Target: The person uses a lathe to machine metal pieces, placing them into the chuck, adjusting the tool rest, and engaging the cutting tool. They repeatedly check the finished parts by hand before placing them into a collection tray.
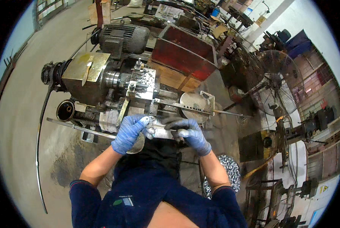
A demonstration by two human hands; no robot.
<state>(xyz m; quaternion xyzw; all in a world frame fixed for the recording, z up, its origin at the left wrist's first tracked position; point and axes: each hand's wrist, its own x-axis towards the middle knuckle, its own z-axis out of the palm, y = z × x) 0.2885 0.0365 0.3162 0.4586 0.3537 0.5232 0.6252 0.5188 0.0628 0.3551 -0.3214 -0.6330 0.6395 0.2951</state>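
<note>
Head camera gives me 2 gloved hands close together before the waist, with a small shiny metal piece [153, 124] between them, just on the near side of the greasy machine [83, 89]. The left hand [129, 131] has its grip closed on that piece, thumb and fingers pinched, probably because something so slim offers little to wrap a palm around. The right hand [191, 133] curls its darkened fingertips beside it; blur hides whether its grip takes the other end, so I cannot tell. I read the 2 bent arms as bringing the piece near the body for steadiness and an easy look. A brush [86, 73] lies on the machine's flat top plate, likely parked within reach. Near the right forearm sits a heap of small metal parts [230, 171], low and handy to that side. Behind the machine, the red bin [182, 60] rests on a wooden support [172, 78], presumably to raise it, and the fan [277, 81] stands farther right.
</note>
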